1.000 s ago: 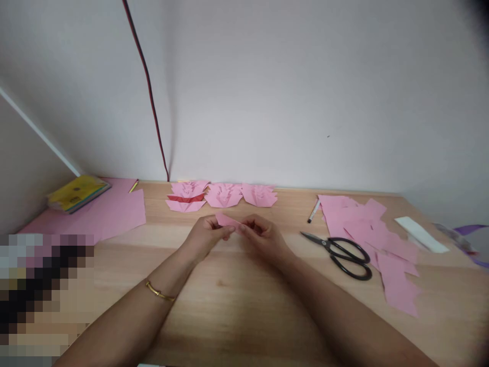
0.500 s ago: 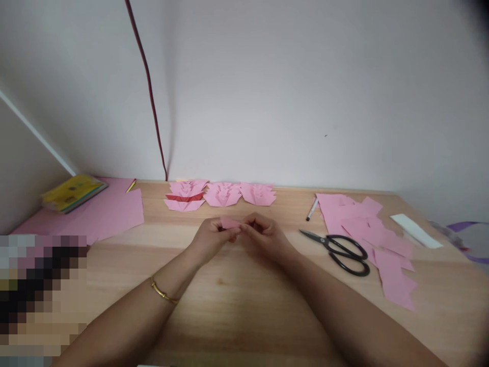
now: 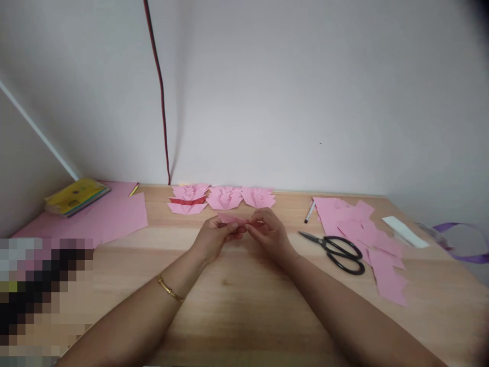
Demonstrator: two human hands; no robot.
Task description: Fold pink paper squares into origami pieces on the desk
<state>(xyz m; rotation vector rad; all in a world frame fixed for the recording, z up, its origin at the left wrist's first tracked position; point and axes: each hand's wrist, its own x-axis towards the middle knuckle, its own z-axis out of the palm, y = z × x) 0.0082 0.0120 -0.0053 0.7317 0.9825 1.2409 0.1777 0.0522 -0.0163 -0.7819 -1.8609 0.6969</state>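
A small folded pink paper piece (image 3: 231, 219) is held just above the wooden table (image 3: 244, 306) between both hands. My left hand (image 3: 214, 238) pinches its left part with closed fingers, and a gold bracelet shows on that wrist. My right hand (image 3: 269, 234) pinches the right end, fingers curled. Beyond the hands, three folded pink paper shapes (image 3: 224, 198) lie in a row near the wall; the leftmost shows a red strip.
Black scissors (image 3: 338, 250) lie right of my hands beside several pink paper scraps (image 3: 369, 242). A marker (image 3: 308, 211) and a white strip (image 3: 405, 232) lie farther back. Pink sheets (image 3: 110, 216) and a yellow booklet stack (image 3: 76, 194) sit at the left. A red-black cable (image 3: 160, 92) runs down the wall.
Both hands have shifted slightly away from me with the pink piece and closed tighter on it. The camera view has drifted a little.
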